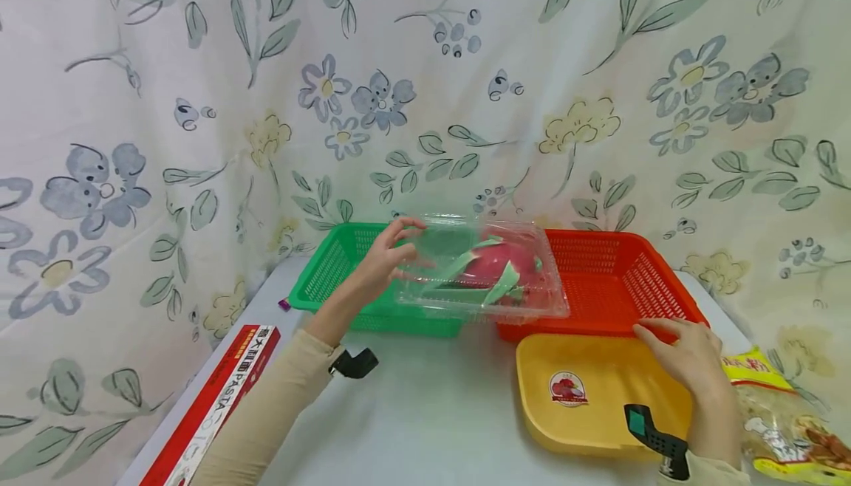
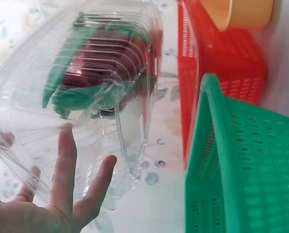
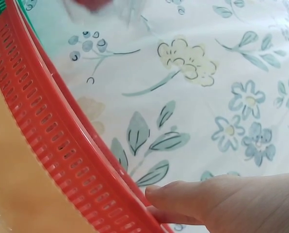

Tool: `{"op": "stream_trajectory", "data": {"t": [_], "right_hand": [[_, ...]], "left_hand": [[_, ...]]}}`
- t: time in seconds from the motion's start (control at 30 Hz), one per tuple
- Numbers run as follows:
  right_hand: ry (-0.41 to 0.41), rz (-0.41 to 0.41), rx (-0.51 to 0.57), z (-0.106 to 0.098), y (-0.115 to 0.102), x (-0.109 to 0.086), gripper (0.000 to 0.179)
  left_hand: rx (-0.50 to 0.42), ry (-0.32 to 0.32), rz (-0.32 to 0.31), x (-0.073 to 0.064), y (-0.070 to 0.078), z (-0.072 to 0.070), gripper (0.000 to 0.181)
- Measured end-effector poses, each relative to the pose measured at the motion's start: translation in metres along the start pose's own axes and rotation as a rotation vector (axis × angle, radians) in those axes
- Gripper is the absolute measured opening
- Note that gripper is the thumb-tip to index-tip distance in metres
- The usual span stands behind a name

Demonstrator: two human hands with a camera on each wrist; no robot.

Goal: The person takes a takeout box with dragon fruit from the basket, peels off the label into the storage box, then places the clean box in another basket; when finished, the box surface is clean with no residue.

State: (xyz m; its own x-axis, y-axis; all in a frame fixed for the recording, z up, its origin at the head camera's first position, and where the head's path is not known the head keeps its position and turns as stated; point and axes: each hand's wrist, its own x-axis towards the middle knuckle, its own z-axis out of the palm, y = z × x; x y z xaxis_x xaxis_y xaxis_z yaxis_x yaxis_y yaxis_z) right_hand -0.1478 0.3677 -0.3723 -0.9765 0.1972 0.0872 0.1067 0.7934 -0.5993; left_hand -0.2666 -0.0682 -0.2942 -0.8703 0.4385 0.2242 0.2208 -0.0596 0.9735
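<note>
My left hand holds up a clear plastic box by its left end, above the baskets. Inside the box lies a pink dragon fruit with green scales. In the left wrist view, the fingers of this hand spread against the plastic; the thumb is hard to make out. At the near right rim of the red basket is my right hand. Its thumb and a finger pinch the red rim in the right wrist view, the other fingers being hidden.
A green basket stands left of the red one. Before the red basket is a yellow tub with a round label. A bagged yellow packet lies at far right, a red pasta box at left. A floral curtain hangs behind.
</note>
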Motion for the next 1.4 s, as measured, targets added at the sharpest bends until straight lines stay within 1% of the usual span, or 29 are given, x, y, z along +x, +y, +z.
{"op": "stream_trajectory", "data": {"t": [0.07,0.13,0.2,0.27,0.37,0.43,0.5,0.57,0.63,0.73,0.83,0.93,1.1,1.23,1.27,1.3,1.4], "right_hand": [[-0.008,-0.001,0.011,0.002,-0.002,-0.001,0.062],[-0.005,0.004,0.025,0.005,-0.004,-0.001,0.062],[0.009,0.017,0.037,0.007,-0.006,-0.001,0.062],[0.028,0.026,0.044,0.007,-0.007,-0.001,0.060],[0.045,0.036,0.047,0.006,-0.006,-0.002,0.057],[0.040,0.040,0.047,0.004,-0.004,-0.003,0.058],[0.032,0.042,0.047,0.004,-0.002,-0.004,0.059],[0.031,0.037,0.046,0.005,0.000,-0.004,0.059],[0.033,0.033,0.043,0.006,0.002,-0.004,0.058],[0.037,0.029,0.037,0.007,0.003,-0.003,0.058],[0.035,0.033,0.036,0.006,0.002,-0.003,0.059],[0.035,0.020,0.034,0.004,0.001,-0.002,0.059],[0.045,0.006,0.032,0.003,-0.001,-0.002,0.058],[0.050,0.009,0.034,0.002,-0.001,-0.002,0.059],[0.049,0.013,0.036,0.002,-0.001,-0.002,0.059],[0.048,0.013,0.037,0.002,-0.001,-0.002,0.059],[0.039,0.022,0.036,0.003,-0.001,-0.002,0.061]], "left_hand": [[0.005,0.017,-0.025,0.022,-0.006,0.007,0.046],[0.006,0.038,-0.045,0.043,-0.013,0.017,0.044],[0.011,0.037,-0.061,0.063,-0.019,0.032,0.040],[0.032,0.018,-0.071,0.081,-0.027,0.049,0.037],[0.090,-0.022,-0.065,0.101,-0.038,0.077,0.036],[0.140,-0.026,-0.052,0.109,-0.046,0.094,0.038],[0.185,-0.010,-0.051,0.115,-0.055,0.108,0.040],[0.233,0.009,-0.063,0.119,-0.064,0.118,0.041],[0.267,0.021,-0.087,0.122,-0.071,0.126,0.042],[0.276,0.023,-0.121,0.124,-0.078,0.132,0.045],[0.274,0.023,-0.141,0.126,-0.081,0.138,0.046],[0.290,0.026,-0.155,0.128,-0.082,0.143,0.045],[0.318,0.029,-0.153,0.130,-0.085,0.152,0.042],[0.346,0.020,-0.156,0.130,-0.084,0.161,0.045],[0.394,0.024,-0.155,0.130,-0.083,0.162,0.046],[0.464,0.031,-0.155,0.129,-0.081,0.164,0.048],[0.777,0.044,-0.120,0.128,-0.076,0.167,0.057]]}}
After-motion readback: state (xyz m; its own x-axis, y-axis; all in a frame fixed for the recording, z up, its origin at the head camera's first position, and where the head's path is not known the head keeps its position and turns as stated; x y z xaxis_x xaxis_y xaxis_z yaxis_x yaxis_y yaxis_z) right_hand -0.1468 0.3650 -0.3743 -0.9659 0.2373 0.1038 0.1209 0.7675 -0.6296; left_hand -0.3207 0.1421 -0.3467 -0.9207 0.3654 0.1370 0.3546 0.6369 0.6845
